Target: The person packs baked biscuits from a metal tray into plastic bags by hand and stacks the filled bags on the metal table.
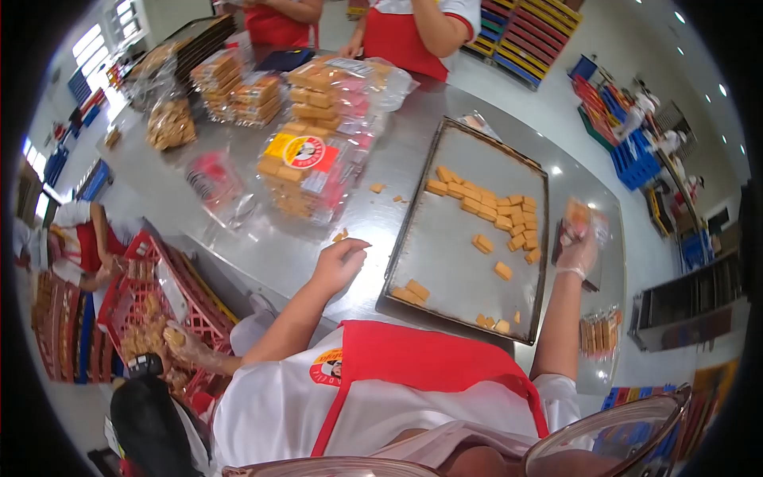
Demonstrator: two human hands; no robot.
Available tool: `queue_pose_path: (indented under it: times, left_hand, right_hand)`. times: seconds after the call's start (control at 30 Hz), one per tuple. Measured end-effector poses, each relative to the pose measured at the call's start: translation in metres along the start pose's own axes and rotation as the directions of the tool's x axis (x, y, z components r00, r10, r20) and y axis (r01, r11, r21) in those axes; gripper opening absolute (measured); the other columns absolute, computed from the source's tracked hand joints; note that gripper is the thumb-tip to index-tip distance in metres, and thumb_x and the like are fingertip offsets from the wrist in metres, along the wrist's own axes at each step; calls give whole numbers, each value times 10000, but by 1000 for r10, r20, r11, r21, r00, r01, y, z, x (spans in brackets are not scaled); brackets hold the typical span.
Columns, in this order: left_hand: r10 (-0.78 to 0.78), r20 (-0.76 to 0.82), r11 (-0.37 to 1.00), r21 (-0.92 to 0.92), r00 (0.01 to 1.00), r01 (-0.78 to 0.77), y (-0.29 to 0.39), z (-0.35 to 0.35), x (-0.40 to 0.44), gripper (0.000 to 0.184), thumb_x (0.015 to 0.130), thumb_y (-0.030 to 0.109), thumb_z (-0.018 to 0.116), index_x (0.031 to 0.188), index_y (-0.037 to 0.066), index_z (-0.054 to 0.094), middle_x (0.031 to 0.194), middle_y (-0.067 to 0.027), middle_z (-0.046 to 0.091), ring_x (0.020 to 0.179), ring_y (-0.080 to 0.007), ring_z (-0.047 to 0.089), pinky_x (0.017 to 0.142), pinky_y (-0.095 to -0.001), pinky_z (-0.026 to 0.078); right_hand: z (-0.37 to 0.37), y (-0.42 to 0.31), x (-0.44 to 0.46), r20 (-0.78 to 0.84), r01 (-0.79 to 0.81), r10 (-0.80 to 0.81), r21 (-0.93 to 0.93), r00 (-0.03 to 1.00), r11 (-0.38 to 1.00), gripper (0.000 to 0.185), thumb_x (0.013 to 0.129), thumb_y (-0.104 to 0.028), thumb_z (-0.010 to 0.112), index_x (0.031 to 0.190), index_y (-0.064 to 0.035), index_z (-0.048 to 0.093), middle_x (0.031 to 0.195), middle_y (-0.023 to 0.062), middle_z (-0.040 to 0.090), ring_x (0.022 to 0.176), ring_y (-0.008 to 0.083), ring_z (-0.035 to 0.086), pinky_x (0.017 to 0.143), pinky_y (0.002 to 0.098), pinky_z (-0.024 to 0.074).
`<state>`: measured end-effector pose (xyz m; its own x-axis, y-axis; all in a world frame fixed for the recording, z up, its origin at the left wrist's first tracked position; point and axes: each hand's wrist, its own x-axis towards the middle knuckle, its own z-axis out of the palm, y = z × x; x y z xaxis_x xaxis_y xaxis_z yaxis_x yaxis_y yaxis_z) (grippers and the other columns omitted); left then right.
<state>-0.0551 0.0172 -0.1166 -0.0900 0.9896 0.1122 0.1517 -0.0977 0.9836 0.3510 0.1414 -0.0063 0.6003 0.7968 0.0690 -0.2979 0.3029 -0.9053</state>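
My left hand (338,266), bare, is over the steel table beside a few biscuit crumbs (340,236). Its fingers are loosely bent, with a gap between thumb and forefinger and nothing visible in them. On the far side of the baking tray, my right hand (578,253) wears a clear plastic glove and is closed on a clear plastic bag (586,216) with red print. The bag is blurred, and the fingertips are partly hidden. Between my hands lies the dark-rimmed baking tray (429,266), holding rectangular golden biscuits (481,203), some clustered and some loose.
Filled biscuit packs (298,163) are stacked left of the tray, near a flat printed bag (214,181). More packs (600,332) lie at the right edge. A red crate (195,306) stands at left, with a co-worker's gloved hand (184,343) in it. Co-workers stand across the table (445,103).
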Motion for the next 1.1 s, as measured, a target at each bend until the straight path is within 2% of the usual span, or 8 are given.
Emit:
queue_pose_path:
  times: [0.07, 0.27, 0.33, 0.57, 0.8, 0.93, 1.03, 1.1]
  left_hand:
    - [33, -12, 999, -7, 999, -33, -5, 0, 1, 156, 798, 79, 551, 934, 9, 576, 725, -20, 588, 660, -74, 530, 623, -217, 435]
    - [117, -255, 991, -39, 960, -131, 5, -9, -8, 197, 803, 76, 531, 990, 17, 555, 853, -59, 576, 790, -120, 523, 720, -248, 417]
    - [412, -482, 901, 89, 773, -424, -13, -17, -7, 290, 795, 102, 536, 1075, 28, 523, 980, -91, 552, 911, -175, 511, 810, -290, 395]
    - [564, -550, 825, 410, 616, -390, 43, -50, 11, 668, 855, 410, 408, 1332, 11, 165, 1383, -164, 171, 1291, -271, 134, 1033, -405, 84]
    - [616, -463, 712, 673, 637, -199, 30, -62, 58, 756, 833, 542, 333, 1353, 49, 94, 1400, -198, 46, 1287, -379, 50, 1003, -515, 52]
    - [634, -456, 701, 681, 625, -214, 20, -62, 71, 773, 824, 565, 330, 1358, 64, 80, 1404, -195, 18, 1296, -353, 29, 1002, -522, 39]
    - [646, -497, 736, 607, 580, -299, 15, -59, 70, 768, 834, 532, 360, 1358, 60, 58, 1408, -186, 11, 1302, -330, 19, 1020, -477, 46]
    - [675, -540, 737, 522, 503, -430, 26, -49, 54, 725, 849, 475, 390, 1351, 49, 87, 1402, -186, 31, 1301, -311, 61, 1035, -418, 81]
  right_hand:
    - [61, -15, -43, 247, -86, 83, 2, 965, 996, 111, 743, -164, 530, 831, -99, 515, 742, -18, 502, 586, 85, 456, 462, 199, 322]
    - [178, 17, -117, 824, -553, 435, -186, 363, 812, 146, 812, -211, 500, 836, -68, 521, 714, 11, 505, 573, 123, 486, 464, 252, 379]
    - [211, 23, -150, 883, -453, 391, -245, 260, 857, 170, 826, -221, 478, 846, -59, 523, 689, 24, 508, 580, 134, 497, 466, 268, 391]
    - [296, 94, -195, 820, -425, 571, -526, -23, 737, 262, 860, -285, 435, 971, -59, 509, 934, 97, 581, 547, 148, 512, 420, 257, 385]
    - [261, 89, -194, 745, -319, 661, -607, 90, 728, 288, 845, -371, 452, 858, -87, 498, 770, 31, 526, 544, 139, 516, 416, 252, 388]
    - [196, 57, -170, 833, 208, 549, -551, 72, 808, 357, 821, -424, 475, 945, -93, 529, 912, 40, 581, 611, 151, 559, 506, 269, 446]
    - [136, 27, -135, 898, 661, 397, -417, 192, 624, 336, 804, -399, 513, 911, -82, 542, 865, 42, 583, 633, 126, 566, 559, 264, 450]
    - [97, 0, -115, 805, 521, 426, -592, 413, 615, 188, 791, -242, 580, 884, -85, 539, 709, 21, 559, 647, 73, 541, 541, 226, 442]
